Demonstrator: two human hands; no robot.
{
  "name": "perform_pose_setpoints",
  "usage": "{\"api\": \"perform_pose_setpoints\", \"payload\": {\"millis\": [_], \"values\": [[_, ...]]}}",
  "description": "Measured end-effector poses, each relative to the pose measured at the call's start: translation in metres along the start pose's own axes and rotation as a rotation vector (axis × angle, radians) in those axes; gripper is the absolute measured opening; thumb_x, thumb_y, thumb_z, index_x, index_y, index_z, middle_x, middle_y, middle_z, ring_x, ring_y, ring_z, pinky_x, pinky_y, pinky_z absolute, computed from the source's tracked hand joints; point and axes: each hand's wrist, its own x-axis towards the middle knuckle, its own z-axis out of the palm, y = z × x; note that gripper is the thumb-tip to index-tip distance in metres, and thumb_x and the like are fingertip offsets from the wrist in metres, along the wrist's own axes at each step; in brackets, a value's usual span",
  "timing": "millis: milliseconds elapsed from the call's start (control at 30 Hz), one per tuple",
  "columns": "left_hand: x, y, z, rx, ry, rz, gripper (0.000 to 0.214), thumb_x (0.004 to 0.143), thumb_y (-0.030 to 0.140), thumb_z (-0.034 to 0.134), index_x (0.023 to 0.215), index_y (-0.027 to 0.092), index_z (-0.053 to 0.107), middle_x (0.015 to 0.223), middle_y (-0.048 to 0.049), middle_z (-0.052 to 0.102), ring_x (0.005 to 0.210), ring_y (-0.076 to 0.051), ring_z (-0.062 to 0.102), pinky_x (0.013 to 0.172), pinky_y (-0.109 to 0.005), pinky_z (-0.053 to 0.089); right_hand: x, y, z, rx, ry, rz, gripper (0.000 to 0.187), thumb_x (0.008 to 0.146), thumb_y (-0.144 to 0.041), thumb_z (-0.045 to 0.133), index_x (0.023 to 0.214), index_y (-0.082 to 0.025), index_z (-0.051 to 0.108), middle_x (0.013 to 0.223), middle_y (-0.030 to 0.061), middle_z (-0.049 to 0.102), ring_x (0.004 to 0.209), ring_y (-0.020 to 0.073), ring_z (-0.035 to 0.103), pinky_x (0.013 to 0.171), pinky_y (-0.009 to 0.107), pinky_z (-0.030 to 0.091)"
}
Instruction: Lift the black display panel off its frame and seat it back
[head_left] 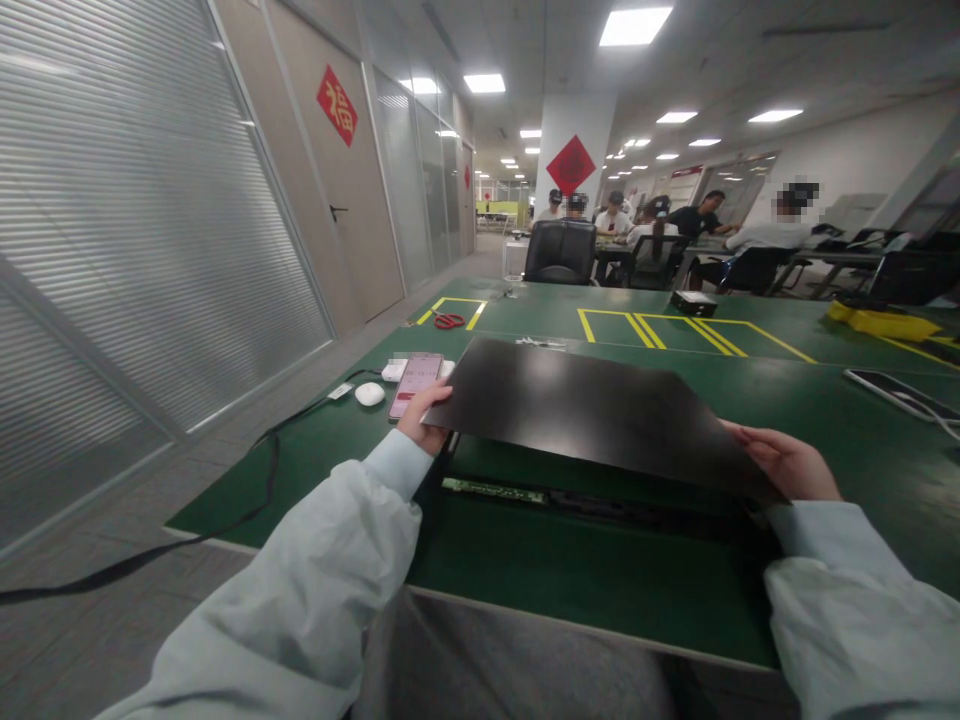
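A large thin black panel (585,405) is lifted and tilted above the green table (570,580). My left hand (421,415) grips its near left corner, fingers closed on the edge. My right hand (784,463) holds its near right corner from below, thumb along the rim. Under the raised panel lies a dark frame with a green circuit strip (491,489) along its near side. Both my sleeves are pale grey-green.
A pink phone (415,382), a white earbud case (369,394) and a black cable (270,455) lie left of my left hand. Red scissors (448,321), yellow floor-style markings, a small black box (693,302) and yellow object (885,322) sit farther back. Several people sit at tables behind.
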Motion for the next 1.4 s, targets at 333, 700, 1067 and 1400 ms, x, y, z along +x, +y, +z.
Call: {"api": "perform_pose_setpoints", "payload": {"millis": [333, 700, 1067, 1400], "values": [[-0.002, -0.008, 0.007, -0.071, -0.009, -0.059, 0.069, 0.069, 0.027, 0.088, 0.137, 0.014, 0.082, 0.107, -0.0098, 0.09, 0.099, -0.031, 0.085, 0.08, -0.035, 0.064, -0.017, -0.006, 0.015, -0.334, 0.159, -0.064, 0.052, 0.067, -0.008, 0.073, 0.116, -0.023, 0.079, 0.081, 0.0079, 0.083, 0.067, 0.0195, 0.078, 0.056, 0.021, 0.058], [-0.001, -0.004, 0.003, -0.262, 0.051, -0.039, 0.063, 0.072, 0.021, 0.082, 0.135, 0.014, 0.083, 0.096, -0.0065, 0.09, 0.087, -0.029, 0.085, 0.079, -0.035, 0.066, 0.002, -0.003, -0.007, -0.553, 0.034, -0.054, 0.081, 0.073, -0.026, 0.08, 0.153, -0.022, 0.076, 0.092, 0.0128, 0.089, 0.061, 0.0167, 0.067, 0.047, 0.021, 0.038], [-0.003, 0.001, 0.005, -0.244, 0.023, -0.001, 0.054, 0.069, 0.025, 0.083, 0.122, 0.013, 0.085, 0.103, -0.0086, 0.091, 0.107, -0.035, 0.086, 0.095, -0.041, 0.068, 0.011, 0.006, -0.01, -0.552, -0.016, -0.128, 0.069, 0.076, -0.031, 0.082, 0.145, -0.022, 0.08, 0.086, 0.0137, 0.086, 0.052, 0.0163, 0.059, 0.045, 0.026, 0.038], [-0.007, 0.004, 0.015, -0.192, 0.023, -0.012, 0.054, 0.064, 0.024, 0.081, 0.118, 0.016, 0.083, 0.107, -0.0093, 0.089, 0.117, -0.039, 0.083, 0.103, -0.047, 0.066, 0.008, 0.007, -0.008, -0.579, -0.009, -0.178, 0.069, 0.078, -0.037, 0.08, 0.144, -0.019, 0.079, 0.086, 0.0145, 0.087, 0.052, 0.0166, 0.061, 0.046, 0.026, 0.039]]}}
